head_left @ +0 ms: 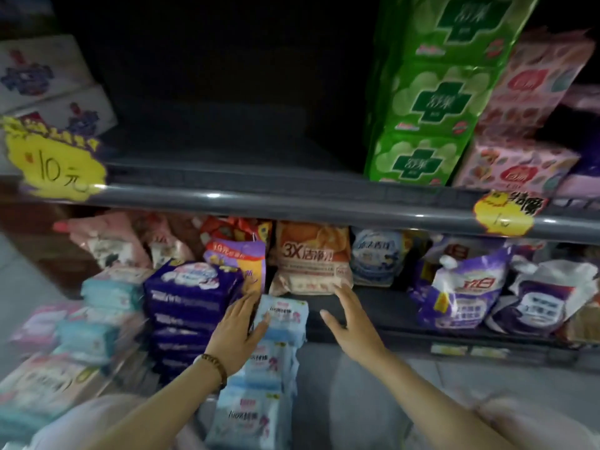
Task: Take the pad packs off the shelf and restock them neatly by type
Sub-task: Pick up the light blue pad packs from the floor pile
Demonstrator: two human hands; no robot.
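At the near edge of the lower shelf (373,316), my left hand (238,336) lies flat, fingers straight, against the left side of the farthest light-blue pad pack (285,315). My right hand (350,323) hovers just right of that pack, fingers spread, holding nothing. Purple pad packs (191,303) stand stacked immediately left; green packs (428,102) stand on the upper shelf (259,203).

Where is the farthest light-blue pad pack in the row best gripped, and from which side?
Probably by its left and right sides, coming from the front: the light-blue pad pack faces forward, the left hand touches its left side, and its right side is free near the right hand.
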